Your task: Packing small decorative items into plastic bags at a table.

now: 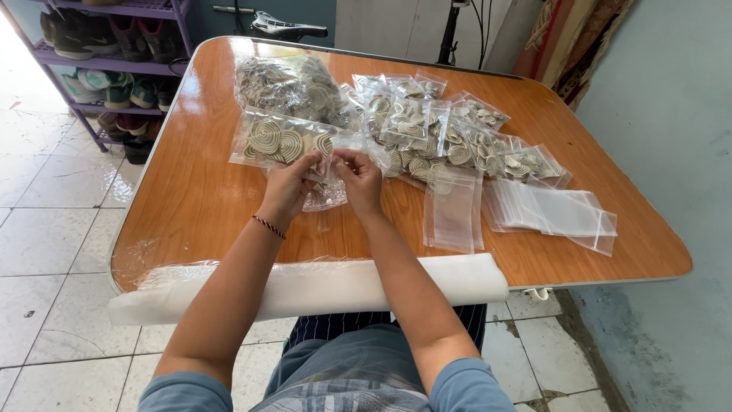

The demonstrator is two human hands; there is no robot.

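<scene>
While both of my hands meet over the middle of the wooden table [191, 206], they pinch the same small clear bag [324, 191]. My left hand [293, 183], with a red cord bracelet [268, 226] at the wrist, has its fingers curled and pressed onto the bag's upper edge. My right hand [358, 179] closes on that edge just beside it, fingertips nearly touching those of the left. The bag hangs partly under my hands, so I cannot tell what is inside it.

Just beyond my left hand, touching the bag I hold, lies a flat packet of woven spiral discs [278, 141], pale with dark rings. Beyond that packet, toward the far edge of the table, sits a big bulging bag [293, 88] stuffed with more of the same discs. Beyond my right hand and stretching to the right, a heap of small filled packets [450, 133] overlaps in a loose row.

To the right of my right hand, an empty clear bag [454, 210] lies flat, and further right a stack of empty bags [553, 210] rests near the table's right edge. Along the near edge of the table, under my forearms, a white roll [335, 286] wrapped in clear film lies lengthwise. Left of the table, a purple shoe rack [114, 61] stands on the tiled floor.
</scene>
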